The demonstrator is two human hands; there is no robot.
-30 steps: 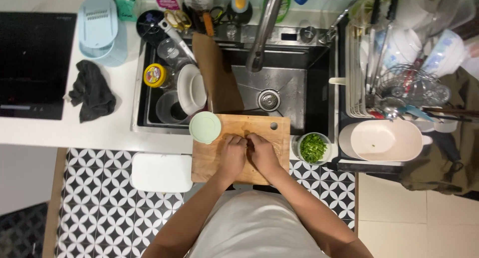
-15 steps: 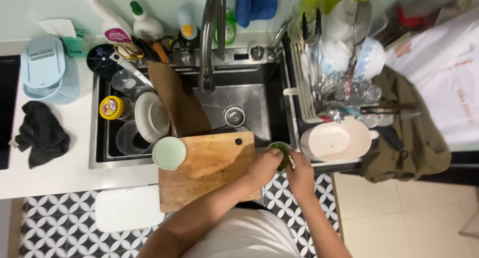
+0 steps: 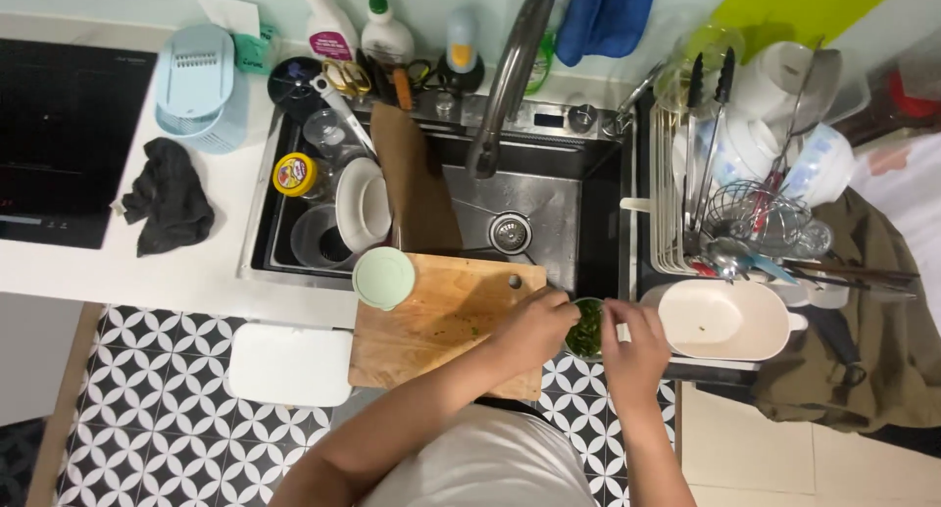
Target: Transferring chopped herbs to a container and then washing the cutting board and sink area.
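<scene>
Left hand (image 3: 534, 333) cupped over small bowl of chopped greens (image 3: 586, 333), right hand (image 3: 635, 348) pinching rim. Wooden board (image 3: 441, 326) beside, cream dish (image 3: 730, 321) close, sink (image 3: 549, 213) behind.

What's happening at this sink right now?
A person stands at a kitchen sink with both hands over a small bowl of chopped greens beside a wooden cutting board. The left hand touches the bowl's near rim; the right hand is at its other side. A pale green lid lies on the board's corner, a cream dish to the right.
</scene>
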